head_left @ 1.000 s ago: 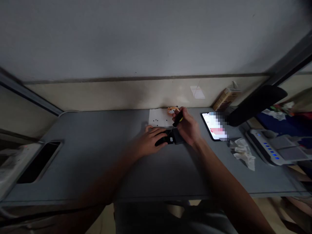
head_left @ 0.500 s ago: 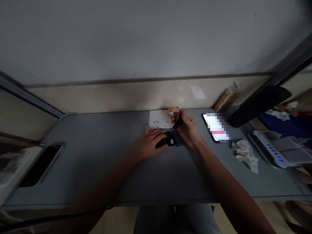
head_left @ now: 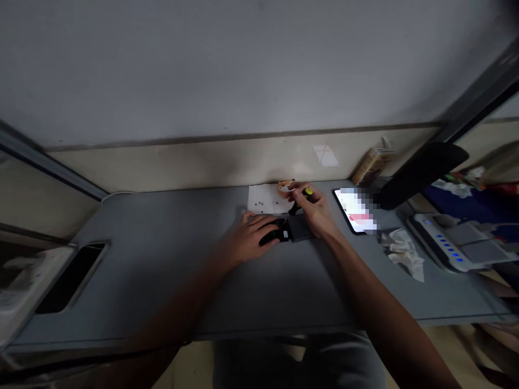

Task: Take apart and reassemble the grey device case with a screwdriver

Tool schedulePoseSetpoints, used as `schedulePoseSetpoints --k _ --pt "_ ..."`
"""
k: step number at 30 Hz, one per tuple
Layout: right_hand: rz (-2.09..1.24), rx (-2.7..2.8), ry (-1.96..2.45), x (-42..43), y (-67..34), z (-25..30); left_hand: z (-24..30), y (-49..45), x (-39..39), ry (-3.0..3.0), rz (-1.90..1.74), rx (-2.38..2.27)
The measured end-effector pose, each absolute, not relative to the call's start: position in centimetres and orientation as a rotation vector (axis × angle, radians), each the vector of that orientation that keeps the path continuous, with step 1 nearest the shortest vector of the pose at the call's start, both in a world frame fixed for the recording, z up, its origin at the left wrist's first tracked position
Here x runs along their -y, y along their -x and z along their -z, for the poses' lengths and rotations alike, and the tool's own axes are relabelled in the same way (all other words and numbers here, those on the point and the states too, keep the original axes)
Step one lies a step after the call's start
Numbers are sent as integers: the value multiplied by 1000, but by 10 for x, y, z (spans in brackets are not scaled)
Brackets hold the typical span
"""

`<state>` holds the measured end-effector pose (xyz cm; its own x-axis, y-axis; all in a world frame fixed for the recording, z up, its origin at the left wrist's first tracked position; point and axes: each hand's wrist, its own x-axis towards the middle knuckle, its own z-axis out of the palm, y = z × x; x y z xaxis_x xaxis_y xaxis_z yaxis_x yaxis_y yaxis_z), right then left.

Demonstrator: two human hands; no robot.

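My right hand point(head_left: 315, 207) is closed round a stubby screwdriver point(head_left: 307, 196) with a black and yellow handle. Its dark tip points down at a small black device point(head_left: 285, 234) on the desk, though I cannot tell whether it touches a screw. My left hand point(head_left: 256, 235) grips that device from the left, thumb at the near side and fingers over the top. A dark grey flat part point(head_left: 300, 228) adjoins the device on its right, under my right wrist. Behind them lies a white sheet point(head_left: 261, 195) with several tiny black pieces, probably screws, and an orange and white figurine point(head_left: 285, 188) at its edge.
To the right are a lit phone point(head_left: 354, 210), crumpled tissue point(head_left: 405, 254), a white charging unit point(head_left: 440, 243) with blue lights, a black upright cylinder point(head_left: 424, 175) and a carton point(head_left: 371, 166). A dark phone point(head_left: 71, 278) lies far left. The wall borders the desk's point(head_left: 170, 237) back.
My right hand has tilted the screwdriver, so its yellow handle end now shows. My left hand stays on the device. The view has shifted slightly.
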<state>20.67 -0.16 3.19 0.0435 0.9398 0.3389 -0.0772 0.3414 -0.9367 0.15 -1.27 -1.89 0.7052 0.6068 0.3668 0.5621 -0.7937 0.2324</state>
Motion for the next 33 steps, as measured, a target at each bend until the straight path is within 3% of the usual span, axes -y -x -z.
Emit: schedulePoseSetpoints --k 5,15,21,26,33 --pt "-1048 1124 921 3 -194 -28 19 -2 13 -2829 -662 -979" --pt "-378 1715 1362 11 -192 -23 19 -2 11 -2825 -636 -961" --pt "-400 1639 1537 11 -197 -28 19 -2 12 -2837 -616 -975" --pt "-588 1466 1406 4 -208 -29 15 -3 14 -2880 -585 -977" --pt "-492 1245 1601 -3 -209 -25 12 -1 14 -2852 -622 -947"
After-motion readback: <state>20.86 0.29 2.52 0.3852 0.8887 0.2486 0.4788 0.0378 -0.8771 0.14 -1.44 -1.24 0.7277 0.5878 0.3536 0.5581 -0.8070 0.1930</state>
